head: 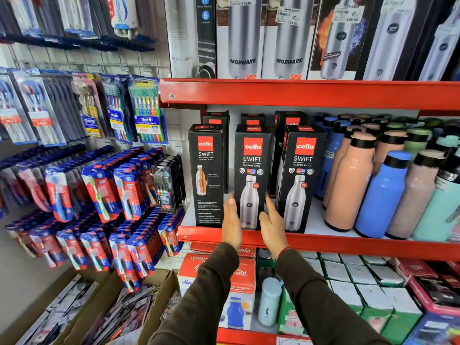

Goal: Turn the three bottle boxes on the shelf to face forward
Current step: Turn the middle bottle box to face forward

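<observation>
My left hand point(231, 220) and right hand point(272, 227), fingers straight, flank the middle black box point(251, 155) at frame centre on the red shelf point(348, 241), seemingly pressing its sides; its steel-bottle picture faces me.

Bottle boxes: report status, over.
Left hand, right hand flat on middle box sides. Middle, right box face forward; left box shows another panel. Nothing blocking.

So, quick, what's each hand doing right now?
Left hand: open, straight fingers against the left side of the middle Cello Swift box.
Right hand: open, fingers against its right side.
</observation>
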The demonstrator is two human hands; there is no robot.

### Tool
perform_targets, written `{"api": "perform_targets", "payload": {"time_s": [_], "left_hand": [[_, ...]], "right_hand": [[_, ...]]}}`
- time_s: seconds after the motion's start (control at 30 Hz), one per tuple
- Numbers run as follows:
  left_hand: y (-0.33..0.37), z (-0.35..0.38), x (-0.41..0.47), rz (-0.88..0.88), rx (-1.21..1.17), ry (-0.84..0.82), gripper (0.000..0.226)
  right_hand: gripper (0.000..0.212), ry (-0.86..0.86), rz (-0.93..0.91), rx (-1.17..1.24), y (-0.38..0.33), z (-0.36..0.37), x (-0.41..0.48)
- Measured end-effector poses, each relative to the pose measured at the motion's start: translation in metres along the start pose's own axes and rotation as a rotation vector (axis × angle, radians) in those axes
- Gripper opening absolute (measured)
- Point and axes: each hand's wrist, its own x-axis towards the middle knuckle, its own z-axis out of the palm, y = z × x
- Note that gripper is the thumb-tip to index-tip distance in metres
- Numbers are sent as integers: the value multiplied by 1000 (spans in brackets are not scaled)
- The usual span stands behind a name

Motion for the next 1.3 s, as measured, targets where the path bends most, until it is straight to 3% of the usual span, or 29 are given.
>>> {"api": "perform_targets", "payload": {"time_s": [0.17, 0.43, 0.7, 0.77, 0.83, 0.9, 0.97, 1.07, 1.13, 1.2, 1.3], "left_hand": [[2, -2, -5, 39, 19, -5, 78], [6, -2, -4, 10, 38, -20, 39], [9, -2, 1, -7, 28, -31, 44], [4, -3, -2, 51, 68, -13, 47], [0, -7, -7, 127, 83, 80, 49], [-2, -15, -14, 239, 61, 195, 42], [1, -27, -18, 360, 44, 295, 35], [12, -49, -11, 471, 71, 463, 30], [19, -63, 2, 423, 75, 529, 35], [23, -76, 16, 305, 90, 484, 42], [23, -94, 37, 87, 38, 257, 51]], "right_hand": [[61, -1, -12, -3, -2, -1, -6], [67, -16, -8, -25, -5, 1, -7], [68, -46, -5, -60, -6, 1, -3], [65, 23, -42, -63, -5, 2, -6], [57, 197, -118, -70, -4, 6, -15], [48, 368, -231, -28, -6, 13, -26], [44, 428, -353, 8, -10, 25, -35], [43, 306, -412, 24, -19, 52, -38], [46, 121, -346, 81, -27, 73, -38], [49, -23, -247, 138, -33, 91, -34], [57, -94, -73, 185, -38, 111, -23]]}}
